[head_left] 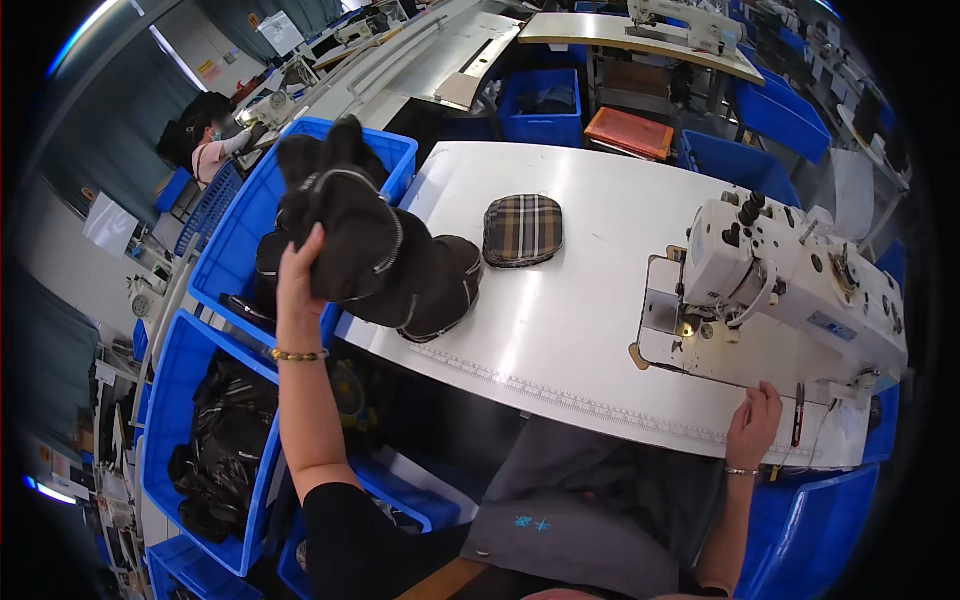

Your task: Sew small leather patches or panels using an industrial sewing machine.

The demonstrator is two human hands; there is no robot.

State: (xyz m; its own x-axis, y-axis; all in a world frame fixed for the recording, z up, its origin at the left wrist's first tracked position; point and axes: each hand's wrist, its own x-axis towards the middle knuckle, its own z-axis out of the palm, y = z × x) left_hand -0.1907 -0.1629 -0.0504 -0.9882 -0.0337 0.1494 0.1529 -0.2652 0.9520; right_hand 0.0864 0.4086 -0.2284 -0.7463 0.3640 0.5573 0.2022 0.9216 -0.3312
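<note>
Clamped on dark fabric pieces (360, 235), the left hand (302, 272) is left of the industrial sewing machine (800, 280); the right hand (755, 425), grip unclear, is just before it.

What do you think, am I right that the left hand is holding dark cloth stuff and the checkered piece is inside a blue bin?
One bit is wrong: the head view shows the checkered piece lying on the white table. The left hand is indeed holding dark cloth stuff.
</note>
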